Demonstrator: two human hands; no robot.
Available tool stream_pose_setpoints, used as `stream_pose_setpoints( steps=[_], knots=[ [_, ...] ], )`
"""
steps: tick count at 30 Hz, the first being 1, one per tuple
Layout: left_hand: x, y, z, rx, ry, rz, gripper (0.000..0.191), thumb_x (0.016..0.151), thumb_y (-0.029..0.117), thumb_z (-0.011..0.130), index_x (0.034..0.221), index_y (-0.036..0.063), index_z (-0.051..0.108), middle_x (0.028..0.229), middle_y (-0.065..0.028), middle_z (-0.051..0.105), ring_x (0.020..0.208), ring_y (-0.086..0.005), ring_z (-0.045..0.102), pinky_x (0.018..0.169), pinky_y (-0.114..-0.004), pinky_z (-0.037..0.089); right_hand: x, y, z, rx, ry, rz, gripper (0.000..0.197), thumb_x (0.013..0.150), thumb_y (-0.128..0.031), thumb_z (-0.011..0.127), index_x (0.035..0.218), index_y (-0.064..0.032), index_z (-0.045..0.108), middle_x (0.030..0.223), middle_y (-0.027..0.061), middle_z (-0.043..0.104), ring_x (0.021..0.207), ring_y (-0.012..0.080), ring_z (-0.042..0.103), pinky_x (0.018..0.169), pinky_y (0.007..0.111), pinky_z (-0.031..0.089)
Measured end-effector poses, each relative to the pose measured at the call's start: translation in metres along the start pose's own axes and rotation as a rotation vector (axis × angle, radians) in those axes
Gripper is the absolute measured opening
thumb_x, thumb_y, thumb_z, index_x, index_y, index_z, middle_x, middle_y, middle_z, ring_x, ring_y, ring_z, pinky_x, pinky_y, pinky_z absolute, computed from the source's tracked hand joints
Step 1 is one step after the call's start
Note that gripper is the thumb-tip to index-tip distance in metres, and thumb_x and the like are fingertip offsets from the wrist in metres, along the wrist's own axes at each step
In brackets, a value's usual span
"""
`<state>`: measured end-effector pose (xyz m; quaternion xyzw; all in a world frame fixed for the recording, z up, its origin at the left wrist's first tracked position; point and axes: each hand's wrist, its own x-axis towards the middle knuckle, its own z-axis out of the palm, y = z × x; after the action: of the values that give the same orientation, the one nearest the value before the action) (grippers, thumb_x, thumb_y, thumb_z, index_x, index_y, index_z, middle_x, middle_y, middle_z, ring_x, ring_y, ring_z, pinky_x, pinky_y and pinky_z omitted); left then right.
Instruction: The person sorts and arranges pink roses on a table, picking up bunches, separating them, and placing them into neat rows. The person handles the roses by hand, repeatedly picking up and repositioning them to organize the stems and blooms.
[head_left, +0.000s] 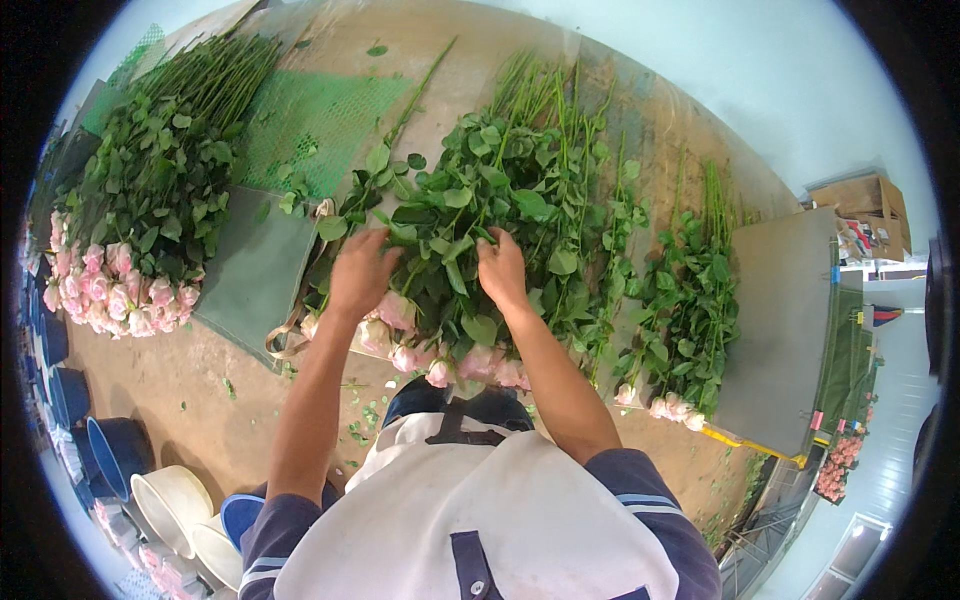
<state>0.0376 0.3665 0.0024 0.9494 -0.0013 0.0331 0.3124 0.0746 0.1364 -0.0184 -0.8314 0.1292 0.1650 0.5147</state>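
Observation:
A loose pile of long-stemmed pink roses lies before me, blooms towards my body and bare stem ends pointing away. My left hand is slightly blurred over the pile's left side, thumb apart from the fingers, with nothing seen in it. My right hand is at the middle of the leaves, thumb and forefinger on a green rose leaf. Leaves hide what lies beneath the fingertips. A single rose stem lies apart, slanting away beyond my left hand.
A dense bunch of pink roses lies at left, beside green netting and a dark green cloth. A smaller rose group lies right, next to a grey panel. Blue tubs and cream tubs stand on the floor, lower left.

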Motion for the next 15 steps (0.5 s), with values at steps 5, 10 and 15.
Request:
stream_pose_setpoints(
  steps=[5,10,15],
  knots=[
    [0.014,0.005,0.032,-0.032,-0.331,-0.159,0.052,0.093,0.047,0.051,0.108,-0.0028,0.050,0.101,-0.0285,0.061,0.096,-0.0466,0.057,0.083,-0.051,0.045,0.006,-0.018,-0.002,-0.074,-0.112,0.011,0.049,0.093,-0.028,0.057,0.129,0.0039,0.051,0.114,0.0193,0.061,0.097,0.0273,0.060,0.084,0.041,0.046],
    [0.015,0.004,0.033,-0.101,-0.460,-0.141,0.058,0.091,0.045,0.054,0.126,0.0010,0.043,0.110,-0.0292,0.060,0.103,-0.0444,0.057,0.087,-0.048,0.045,-0.009,-0.037,-0.037,0.153,0.127,-0.165,0.041,0.093,-0.020,0.057,0.125,0.0057,0.053,0.085,0.0120,0.064,0.061,0.0163,0.054,0.058,0.036,0.044],
    [0.004,0.016,0.045,-0.145,-0.365,-0.175,0.049,0.088,0.040,0.057,0.120,0.0029,0.050,0.103,-0.0252,0.064,0.097,-0.0442,0.059,0.083,-0.050,0.045,-0.021,-0.019,-0.128,0.226,0.176,-0.044,0.038,0.097,-0.015,0.051,0.130,0.0041,0.049,0.081,0.0110,0.062,0.062,0.0190,0.054,0.059,0.037,0.043]
  ],
)
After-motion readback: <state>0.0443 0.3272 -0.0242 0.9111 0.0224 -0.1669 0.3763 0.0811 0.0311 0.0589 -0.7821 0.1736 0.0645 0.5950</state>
